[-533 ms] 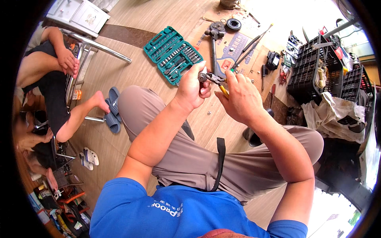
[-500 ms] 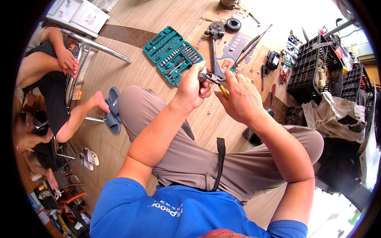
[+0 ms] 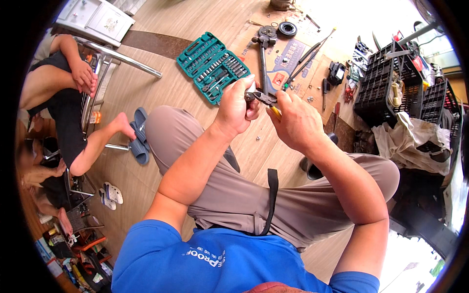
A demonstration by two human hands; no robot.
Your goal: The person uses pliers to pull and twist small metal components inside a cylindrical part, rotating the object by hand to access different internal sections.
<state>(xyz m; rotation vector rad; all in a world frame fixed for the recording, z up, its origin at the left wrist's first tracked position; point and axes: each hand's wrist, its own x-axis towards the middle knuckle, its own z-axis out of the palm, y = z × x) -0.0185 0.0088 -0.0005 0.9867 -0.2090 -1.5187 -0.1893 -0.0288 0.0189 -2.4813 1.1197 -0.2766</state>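
My left hand point(image 3: 233, 110) is closed around a small metal part point(image 3: 250, 95) with a dark round end; most of it is hidden by the fingers. My right hand point(image 3: 299, 119) grips pliers with yellow handles point(image 3: 276, 113), and their dark jaws point(image 3: 265, 98) meet the metal part beside my left fingers. Both hands are held up in front of my knees. Beyond them a long dark metal tool with a round head point(image 3: 264, 58) lies on flattened cardboard point(image 3: 312, 68).
A green socket-set case point(image 3: 212, 68) lies unfolded beyond my left hand. On the cardboard are a black wheel point(image 3: 287, 29) and a screwdriver point(image 3: 325, 93). Black crates point(image 3: 386, 83) stand at right, a cloth point(image 3: 410, 141) beside them. Another person's bare foot point(image 3: 124, 124) is near blue slippers point(image 3: 140, 141).
The pliers' jaws and the metal part have turned slightly, and my right hand has shifted a little. Both hands keep their hold.
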